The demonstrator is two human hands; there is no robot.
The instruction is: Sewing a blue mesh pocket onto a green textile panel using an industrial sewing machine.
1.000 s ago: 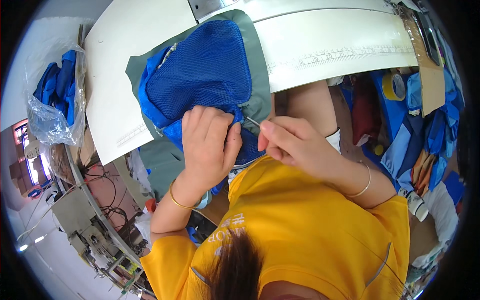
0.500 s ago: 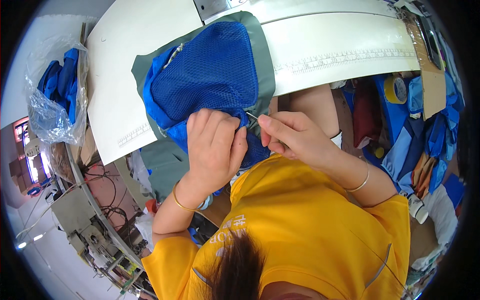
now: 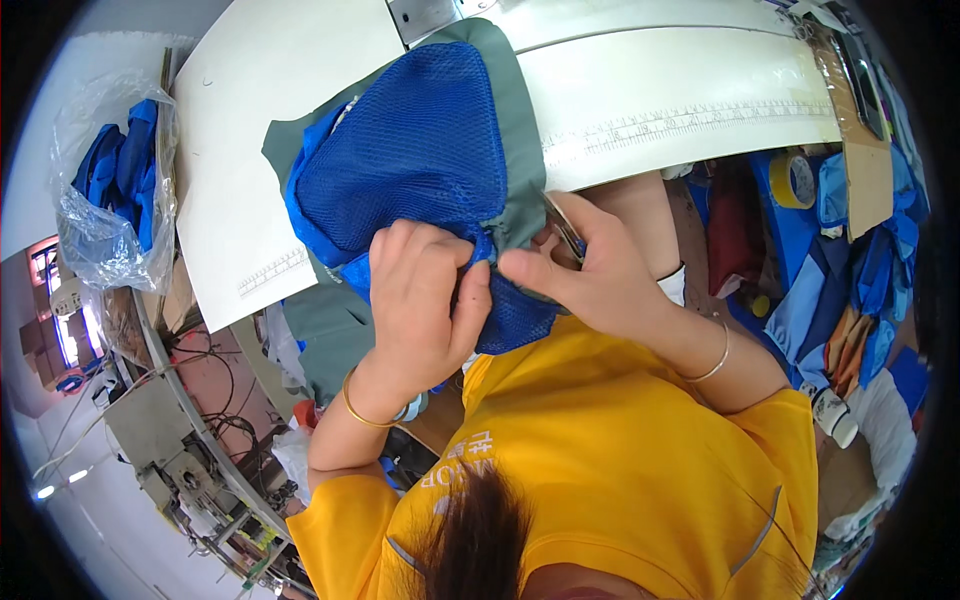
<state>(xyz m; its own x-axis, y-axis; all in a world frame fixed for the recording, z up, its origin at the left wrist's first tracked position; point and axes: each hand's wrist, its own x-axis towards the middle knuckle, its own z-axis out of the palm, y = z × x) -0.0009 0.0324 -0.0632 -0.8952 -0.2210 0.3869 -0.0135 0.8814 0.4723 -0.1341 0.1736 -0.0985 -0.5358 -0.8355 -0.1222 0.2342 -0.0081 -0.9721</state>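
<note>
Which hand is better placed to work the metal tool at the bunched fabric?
Likely the right: the right hand already holds the slim metal tool beside the bunched part, while the left hand is occupied gripping the blue mesh.

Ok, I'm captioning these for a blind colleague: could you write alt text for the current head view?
A person in a yellow shirt grips blue mesh fabric with the left hand, while the right hand, close beside it, holds a small metal tool. The mesh lies over grey-green cloth at the edge of a white table with ruler markings.
</note>
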